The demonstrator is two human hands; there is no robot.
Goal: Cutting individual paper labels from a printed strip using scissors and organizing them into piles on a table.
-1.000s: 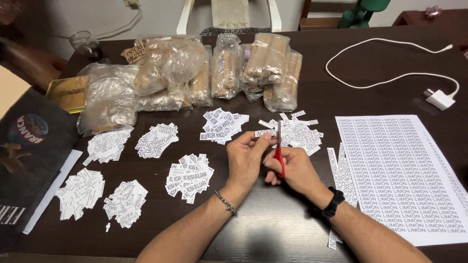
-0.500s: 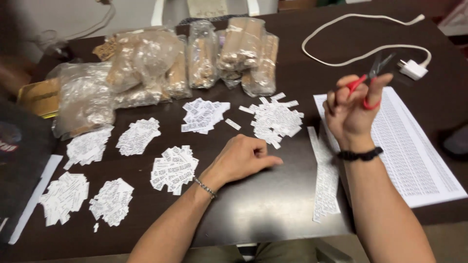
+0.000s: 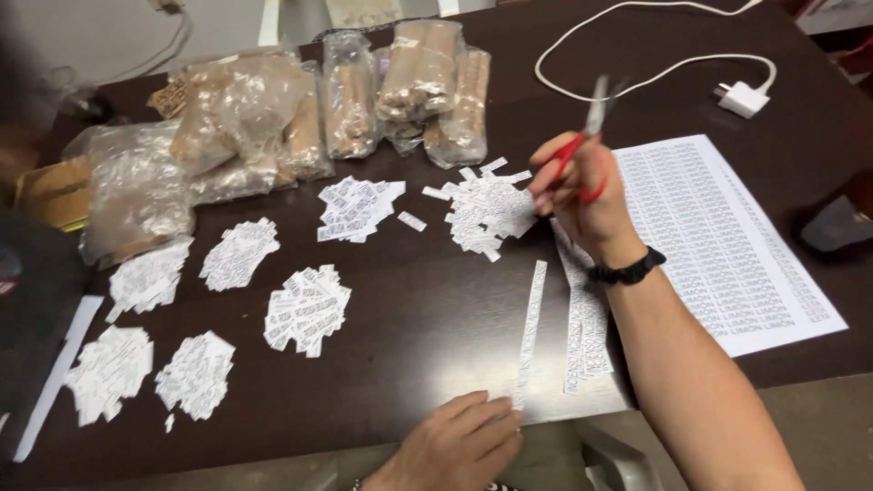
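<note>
- Scissors with red handles sit in the right hand, raised above the table just right of the nearest pile of cut labels; the blades point up and away and look blurred, so I cannot tell how far apart they are.
- Right hand: fingers curled through and around the red handles, closed on them; a black wristband circles the wrist just below.
- Left hand lies flat at the near edge of the dark table, fingers loosely together, fingertips touching the lower end of a long narrow paper strip. It holds nothing beyond that touch.
- That strip runs up from the left hand toward the scissors hand, lying alone on the wood.
- Just right of the strip, partly under the right forearm, lies a wider band of printed strips.
- Right of the scissors hand lies a full printed sheet of repeated label rows.
- Beyond the sheet, a white cable with charger plug loops over the table's far part.
- Left of the scissors hand, several more small heaps of cut labels are scattered over the table, apart from one another.
- Behind those heaps, clear plastic bags of brown sticks are stacked together at the far side.
</note>
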